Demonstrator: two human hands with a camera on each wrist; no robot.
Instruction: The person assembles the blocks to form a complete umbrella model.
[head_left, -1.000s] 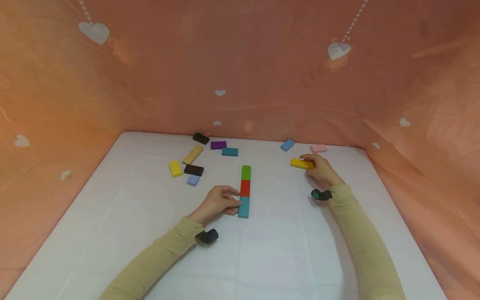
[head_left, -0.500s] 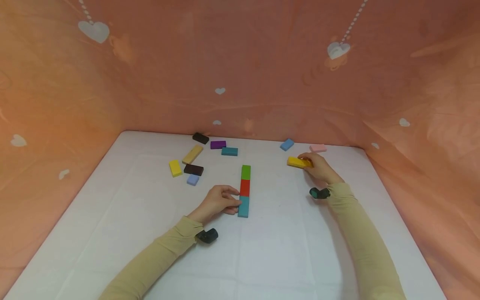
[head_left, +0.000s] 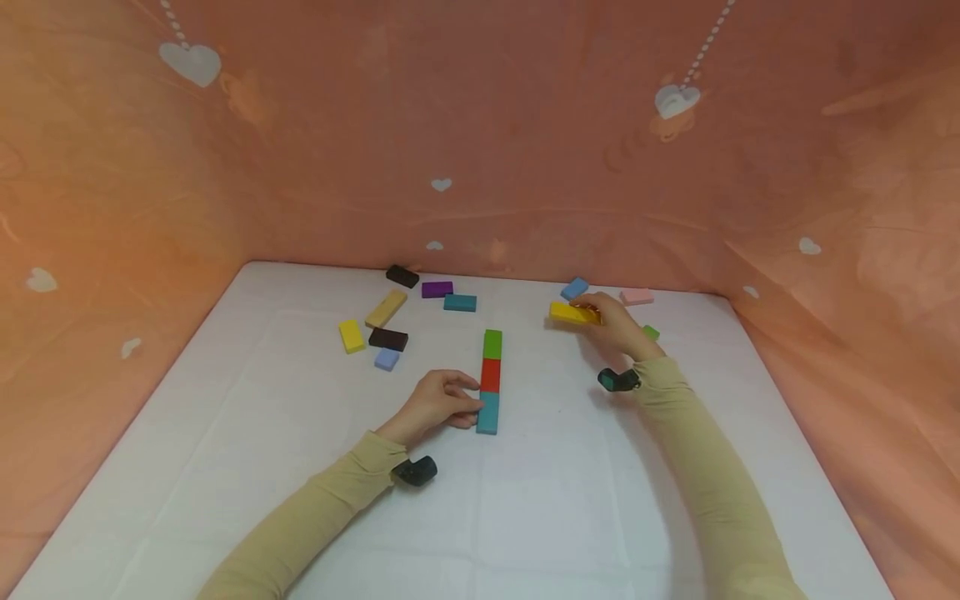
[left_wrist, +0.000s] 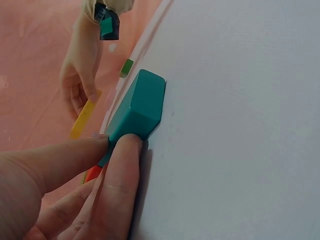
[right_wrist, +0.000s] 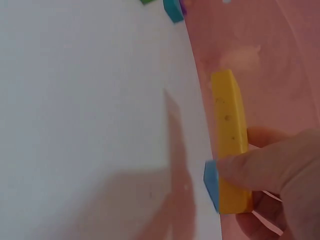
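Note:
Green [head_left: 492,344], red [head_left: 490,376] and teal [head_left: 487,413] blocks lie end to end in a straight row on the white table [head_left: 555,500]. My left hand [head_left: 435,407] is at the row's left side. In the left wrist view its thumb and a finger touch the teal block [left_wrist: 137,107]; they do not wrap round it. My right hand [head_left: 617,323] grips one end of a yellow block [head_left: 573,313], raised above the table. In the right wrist view the thumb lies against this yellow block [right_wrist: 230,135], and the other fingers are partly hidden behind it.
Loose blocks lie at the back left, among them purple [head_left: 437,290], tan [head_left: 386,309], dark brown [head_left: 388,339] and yellow [head_left: 351,337] ones. Blue [head_left: 575,288], pink [head_left: 637,297] and partly hidden green [head_left: 651,333] blocks are near my right hand. A pink cloth [head_left: 480,125] borders the table.
My right hand has moved left and slightly farther back with the yellow block, uncovering a green block behind the wrist. The left hand and the row have stayed put.

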